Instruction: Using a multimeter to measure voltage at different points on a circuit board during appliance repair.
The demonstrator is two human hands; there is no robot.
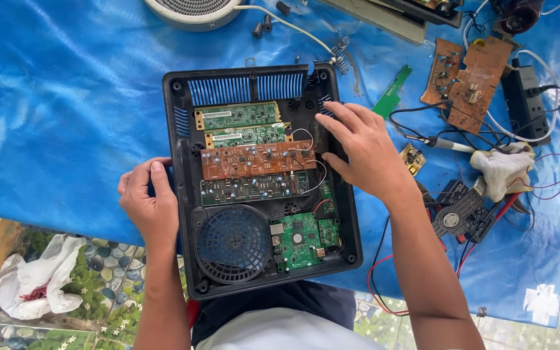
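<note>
An open black plastic appliance case lies on a blue tarp, its near edge over my lap. Inside lie two green circuit boards, a brown board, a darker board below it, a round fan grille and a small green board. My left hand grips the case's left wall, thumb on the rim. My right hand rests inside the right side of the case, fingers spread, fingertips touching the boards' right ends and thin white wires.
On the blue tarp to the right lie brown circuit boards, a black power strip, a soldering iron, a white rag, a small speaker part and tangled red and black wires. A white round appliance sits at the top. A plastic bag lies on the tiled floor.
</note>
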